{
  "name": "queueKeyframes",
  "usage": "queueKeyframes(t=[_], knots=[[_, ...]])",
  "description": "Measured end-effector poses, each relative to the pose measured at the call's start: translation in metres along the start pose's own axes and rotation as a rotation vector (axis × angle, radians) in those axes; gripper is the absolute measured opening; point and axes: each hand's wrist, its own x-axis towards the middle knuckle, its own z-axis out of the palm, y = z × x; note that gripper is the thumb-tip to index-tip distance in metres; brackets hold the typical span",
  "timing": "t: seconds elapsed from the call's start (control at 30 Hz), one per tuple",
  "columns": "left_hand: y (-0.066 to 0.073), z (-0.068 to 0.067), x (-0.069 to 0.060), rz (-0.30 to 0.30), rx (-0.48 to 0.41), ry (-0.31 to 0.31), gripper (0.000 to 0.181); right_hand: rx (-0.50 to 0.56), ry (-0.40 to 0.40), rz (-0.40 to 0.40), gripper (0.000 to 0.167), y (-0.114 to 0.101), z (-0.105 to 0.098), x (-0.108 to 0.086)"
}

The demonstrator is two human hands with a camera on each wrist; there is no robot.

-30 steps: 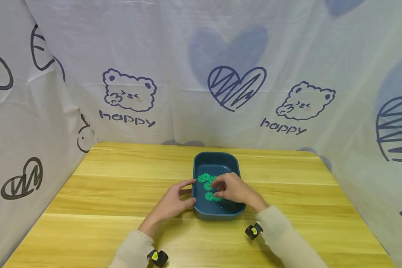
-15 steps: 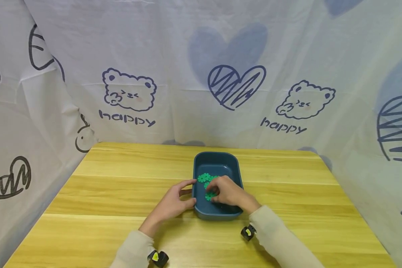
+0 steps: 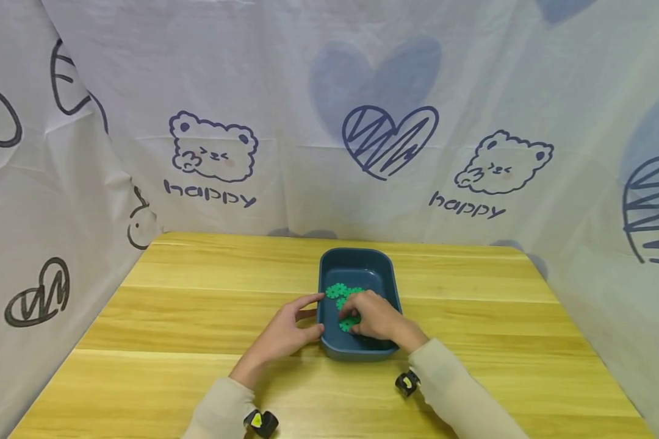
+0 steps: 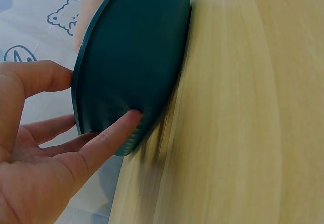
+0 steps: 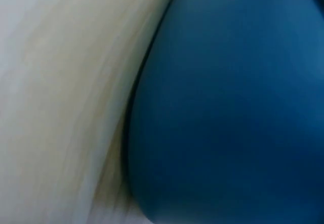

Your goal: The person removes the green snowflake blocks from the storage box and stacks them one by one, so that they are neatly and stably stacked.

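A: What has been altered?

B: The right hand (image 3: pixel 378 318) has been shifted slightly left and lower, over the green pieces (image 3: pixel 331 293) lying in the blue box (image 3: pixel 357 354), just right of the frame's centre. The left hand (image 3: pixel 285 332) is kept at the box's left side. Attention to the lower pieces is suggested.

A: How is each grip set?

B: The left is held wide, with fingertips and thumb laid against the wall. The right is curled narrow; whether a piece is pinched cannot be told, the right wrist view being blurred and filled by the box.

A: What surrounds them?

B: The bench (image 3: pixel 198 317) is seen beneath, and printed cloth (image 3: pixel 307 79) across the upper frame. Some pieces are hidden by the right hand; sideways reach is limited by the box's walls.
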Motion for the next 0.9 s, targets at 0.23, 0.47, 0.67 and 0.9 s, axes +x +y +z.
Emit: queueKeyframes(t=[0.23, 0.47, 0.67, 0.9], knots=[[0.0008, -0.0019, -0.0025, -0.004, 0.014, 0.010, 0.061, -0.014, -0.019, -0.003, 0.026, -0.0049, 0.0007, 0.0024], [0.0013, 0.0010, -0.0003, 0.013, 0.025, -0.013, 0.060, -0.045, -0.015, -0.035, 0.024, -0.0042, -0.0001, -0.0012], [0.0037, 0.0040, 0.0011, 0.015, 0.015, -0.011, 0.059, -0.048, -0.023, -0.056, 0.022, -0.0005, -0.0009, -0.0032], [0.0015, 0.0006, -0.0009, 0.013, 0.023, 0.001, 0.059, -0.064, -0.036, -0.076, 0.022, -0.0025, 0.0001, 0.0005]])
